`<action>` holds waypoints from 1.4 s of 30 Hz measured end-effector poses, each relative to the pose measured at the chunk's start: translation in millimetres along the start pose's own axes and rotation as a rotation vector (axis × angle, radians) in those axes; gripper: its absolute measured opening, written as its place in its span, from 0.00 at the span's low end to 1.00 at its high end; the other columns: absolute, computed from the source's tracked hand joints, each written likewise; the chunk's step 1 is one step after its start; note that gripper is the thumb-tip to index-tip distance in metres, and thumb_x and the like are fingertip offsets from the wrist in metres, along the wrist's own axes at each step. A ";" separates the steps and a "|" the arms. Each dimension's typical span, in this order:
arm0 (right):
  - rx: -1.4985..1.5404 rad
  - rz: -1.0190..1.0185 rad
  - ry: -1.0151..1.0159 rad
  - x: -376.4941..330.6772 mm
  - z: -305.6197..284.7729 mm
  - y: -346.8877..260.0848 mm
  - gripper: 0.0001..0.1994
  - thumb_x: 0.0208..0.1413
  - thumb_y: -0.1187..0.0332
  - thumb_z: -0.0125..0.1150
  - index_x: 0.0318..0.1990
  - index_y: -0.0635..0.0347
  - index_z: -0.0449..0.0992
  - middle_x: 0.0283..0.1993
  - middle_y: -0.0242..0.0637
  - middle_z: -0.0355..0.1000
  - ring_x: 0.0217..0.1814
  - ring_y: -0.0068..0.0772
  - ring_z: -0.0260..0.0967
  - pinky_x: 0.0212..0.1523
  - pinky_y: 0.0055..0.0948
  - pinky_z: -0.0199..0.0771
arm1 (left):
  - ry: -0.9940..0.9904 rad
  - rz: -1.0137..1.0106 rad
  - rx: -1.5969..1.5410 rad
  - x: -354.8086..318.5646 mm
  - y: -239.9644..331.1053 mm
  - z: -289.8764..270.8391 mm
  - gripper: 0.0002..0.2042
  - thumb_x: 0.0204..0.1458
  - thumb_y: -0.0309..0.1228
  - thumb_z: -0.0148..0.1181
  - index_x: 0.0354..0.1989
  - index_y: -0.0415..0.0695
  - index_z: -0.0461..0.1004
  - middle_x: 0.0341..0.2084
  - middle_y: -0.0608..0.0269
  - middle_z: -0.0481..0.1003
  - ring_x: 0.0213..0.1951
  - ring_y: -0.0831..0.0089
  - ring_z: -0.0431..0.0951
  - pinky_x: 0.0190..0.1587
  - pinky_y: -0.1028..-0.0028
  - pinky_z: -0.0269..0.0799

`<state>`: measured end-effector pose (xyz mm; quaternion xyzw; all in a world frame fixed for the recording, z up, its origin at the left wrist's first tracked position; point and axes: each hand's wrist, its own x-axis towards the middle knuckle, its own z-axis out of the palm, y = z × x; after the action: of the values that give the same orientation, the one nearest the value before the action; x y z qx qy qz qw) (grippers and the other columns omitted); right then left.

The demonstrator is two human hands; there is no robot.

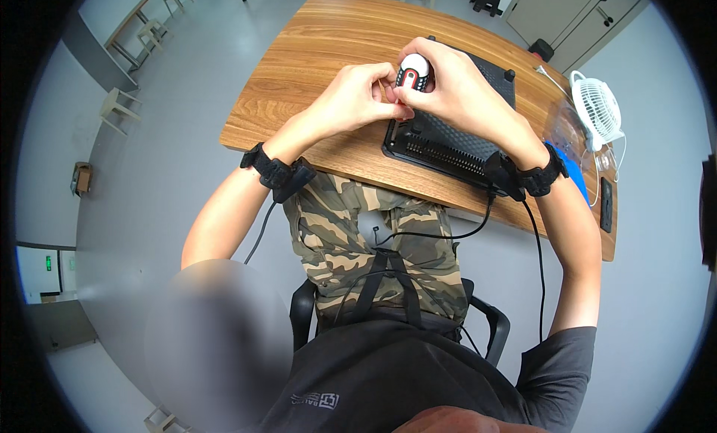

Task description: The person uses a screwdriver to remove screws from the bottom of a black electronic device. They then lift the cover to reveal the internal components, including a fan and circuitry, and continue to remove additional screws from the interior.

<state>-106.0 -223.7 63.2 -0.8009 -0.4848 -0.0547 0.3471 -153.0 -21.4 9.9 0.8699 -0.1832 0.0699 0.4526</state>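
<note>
My right hand (459, 85) is closed round a small rounded device (410, 76) with a white top and a black and red body, its kind unclear. Close against its lower left side is my left hand (355, 97), fingers bent in, thumb and fingertips drawn together. What those left fingertips hold, if anything, is hidden. Both hands are above the left part of a flat black textured case (441, 138), which has a slotted grille along its near edge and lies on the wooden table (299, 82).
At the table's right are a white fan (597, 108), a clear plastic bag (566, 127), a blue item (571, 171) and a black bar-shaped object (606, 205). Black cables hang from the wrist straps. Stools (118, 108) stand at the left.
</note>
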 end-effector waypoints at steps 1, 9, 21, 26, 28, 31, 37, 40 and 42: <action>0.004 0.008 -0.008 0.0 -0.7 -1.1 0.16 0.50 0.67 0.69 0.43 0.67 0.75 0.36 0.51 0.77 0.42 0.51 0.78 0.43 0.42 0.78 | -0.002 0.005 -0.005 0.0 -0.8 0.1 0.16 0.46 0.34 0.77 0.36 0.38 0.78 0.22 0.65 0.78 0.25 0.82 0.75 0.31 0.77 0.71; -0.007 -0.030 -0.009 -1.9 0.5 -1.2 0.16 0.50 0.68 0.68 0.43 0.68 0.74 0.37 0.53 0.77 0.42 0.54 0.78 0.43 0.43 0.78 | -0.017 0.032 -0.010 -0.9 -6.9 3.2 0.16 0.45 0.35 0.77 0.36 0.38 0.78 0.22 0.64 0.79 0.25 0.80 0.76 0.32 0.76 0.72; -0.011 -0.058 -0.004 -0.9 4.9 0.4 0.16 0.53 0.67 0.69 0.44 0.67 0.74 0.38 0.50 0.77 0.41 0.48 0.77 0.43 0.39 0.78 | 0.014 0.060 0.012 -3.1 -11.3 2.0 0.17 0.45 0.37 0.78 0.36 0.39 0.78 0.21 0.63 0.77 0.24 0.79 0.75 0.31 0.75 0.71; -0.020 -0.067 0.003 -1.7 5.6 0.3 0.16 0.52 0.68 0.68 0.44 0.69 0.74 0.39 0.54 0.77 0.43 0.53 0.78 0.45 0.42 0.79 | -0.008 0.027 0.048 -4.2 -10.7 -1.7 0.19 0.45 0.35 0.78 0.42 0.38 0.78 0.23 0.66 0.76 0.27 0.81 0.73 0.34 0.75 0.71; -0.012 -0.058 -0.007 -1.4 6.3 -0.1 0.16 0.52 0.68 0.68 0.44 0.68 0.75 0.38 0.53 0.77 0.43 0.53 0.78 0.44 0.41 0.79 | -0.032 -0.013 0.046 -5.4 -10.4 -3.0 0.20 0.45 0.34 0.78 0.44 0.38 0.78 0.25 0.67 0.76 0.28 0.82 0.72 0.35 0.75 0.71; -0.023 -0.041 0.012 -1.9 5.5 -0.9 0.15 0.52 0.67 0.69 0.43 0.67 0.75 0.37 0.52 0.78 0.41 0.51 0.79 0.42 0.40 0.79 | -0.060 -0.032 0.010 -8.2 -10.3 -2.0 0.20 0.46 0.34 0.77 0.45 0.39 0.78 0.25 0.69 0.75 0.28 0.82 0.71 0.34 0.76 0.70; -0.082 -0.012 0.144 -0.3 -17.9 -0.4 0.17 0.55 0.61 0.72 0.41 0.66 0.75 0.33 0.47 0.78 0.36 0.43 0.79 0.39 0.36 0.79 | -0.163 0.196 0.200 -27.5 -46.8 12.4 0.12 0.51 0.29 0.69 0.41 0.41 0.76 0.29 0.65 0.74 0.27 0.71 0.74 0.33 0.69 0.72; -0.121 0.056 0.080 -2.0 -27.0 1.2 0.18 0.58 0.59 0.72 0.46 0.63 0.76 0.34 0.37 0.76 0.34 0.24 0.75 0.36 0.27 0.76 | -0.140 0.291 0.380 -36.7 -37.7 21.7 0.09 0.51 0.27 0.68 0.37 0.40 0.76 0.31 0.59 0.73 0.31 0.59 0.78 0.35 0.63 0.75; -0.183 0.043 0.096 -4.3 -31.0 2.0 0.18 0.58 0.59 0.72 0.46 0.63 0.76 0.34 0.38 0.76 0.34 0.24 0.75 0.36 0.27 0.76 | -0.148 0.342 0.465 -36.2 -35.7 26.7 0.08 0.51 0.27 0.68 0.36 0.41 0.76 0.32 0.58 0.73 0.36 0.57 0.79 0.37 0.60 0.76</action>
<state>-98.9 -246.3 83.8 -0.8359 -0.4434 -0.1298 0.2964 -173.9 -15.1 -43.3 0.9095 -0.3386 0.1217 0.2081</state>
